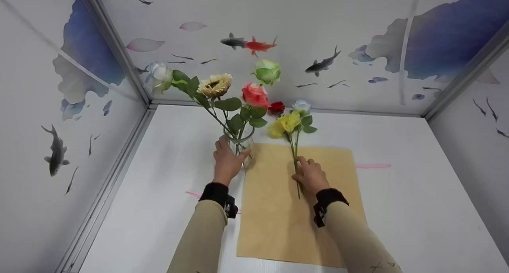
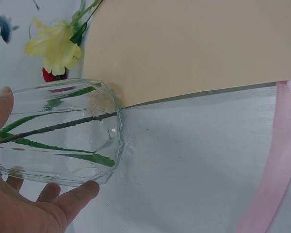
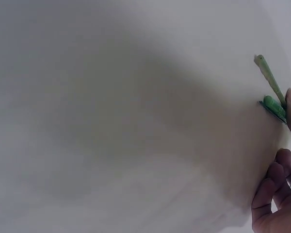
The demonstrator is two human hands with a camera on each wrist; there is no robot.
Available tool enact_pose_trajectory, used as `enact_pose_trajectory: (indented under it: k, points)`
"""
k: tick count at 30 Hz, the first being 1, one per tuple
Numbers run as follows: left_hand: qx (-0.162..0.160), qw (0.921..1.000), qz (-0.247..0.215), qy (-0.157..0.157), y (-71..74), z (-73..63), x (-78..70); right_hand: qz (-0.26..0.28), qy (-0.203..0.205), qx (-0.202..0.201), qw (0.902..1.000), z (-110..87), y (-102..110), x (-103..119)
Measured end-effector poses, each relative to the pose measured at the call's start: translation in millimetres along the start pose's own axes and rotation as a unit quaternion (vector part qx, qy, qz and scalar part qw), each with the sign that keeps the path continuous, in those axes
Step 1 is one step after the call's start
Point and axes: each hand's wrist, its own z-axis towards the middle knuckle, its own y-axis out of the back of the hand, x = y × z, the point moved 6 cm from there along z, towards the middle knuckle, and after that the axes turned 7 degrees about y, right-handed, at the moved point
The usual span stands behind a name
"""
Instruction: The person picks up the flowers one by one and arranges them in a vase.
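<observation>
My left hand [image 1: 228,161] grips a clear glass vase [image 1: 249,146], fingers and thumb around its sides. Green stems [image 2: 58,127] show through the glass in the left wrist view. The vase holds several artificial flowers: a white rose [image 1: 160,76], a cream sunflower-like bloom [image 1: 215,86], a coral rose [image 1: 255,94] and a green rose [image 1: 267,71]. Over the brown paper, my right hand [image 1: 312,175] pinches flower stems [image 1: 295,150] between thumb and fingers. Yellow blooms [image 1: 289,122] and a pale blue-white flower [image 1: 301,106] top them, with a red flower [image 1: 276,107] just behind. Cut stem ends [image 3: 269,75] stick out past the thumb.
A sheet of brown wrapping paper [image 1: 274,217] lies on the white table [image 1: 405,209]. Pink ribbon [image 1: 373,166] shows at both sides of the paper. Printed panels with fish and petals [image 1: 338,18] wall the table at the back and sides.
</observation>
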Motion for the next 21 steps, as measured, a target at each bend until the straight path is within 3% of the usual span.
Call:
enact_pose_trajectory:
  k: [14,21]
  points:
    - [-0.004,1.0,0.001,0.005,0.2,-1.1,-1.3,-0.005,-0.047,0.122,0.9914,9.9,1.4,1.4]
    - [0.0,1.0,-0.002,0.004,1.1,-1.1,-0.7,-0.002,-0.045,0.136,0.9896,13.0,0.9,2.7]
